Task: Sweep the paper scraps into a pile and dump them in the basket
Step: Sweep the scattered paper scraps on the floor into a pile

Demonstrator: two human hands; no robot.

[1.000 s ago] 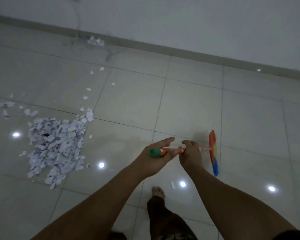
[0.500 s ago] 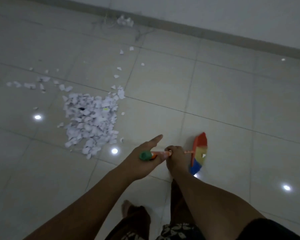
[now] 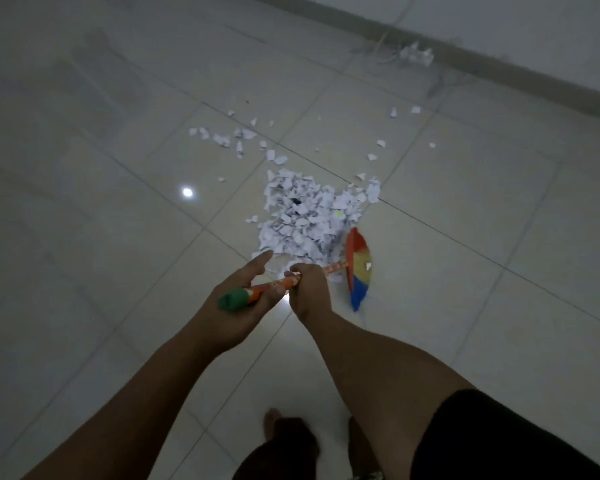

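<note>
A pile of white paper scraps (image 3: 309,216) lies on the tiled floor just ahead of my hands. Loose scraps (image 3: 229,138) trail off behind it to the left and right. I hold a small broom with an orange handle (image 3: 284,283) and a green end cap (image 3: 234,299). Its red, yellow and blue bristle head (image 3: 358,268) rests on the floor at the pile's near right edge. My left hand (image 3: 243,299) grips the handle near the cap, index finger stretched out. My right hand (image 3: 307,289) is closed around the handle further down. No basket is in view.
A white power strip (image 3: 417,56) with cables lies at the dark skirting (image 3: 499,69) of the far wall. My bare feet (image 3: 284,434) stand on the tiles below my arms. Bright lamp reflections (image 3: 187,192) dot the glossy floor.
The view has swung left, bringing the pile from the left side to just ahead of my hands. The broom head has come up against the pile's right edge. Both hands keep their grip.
</note>
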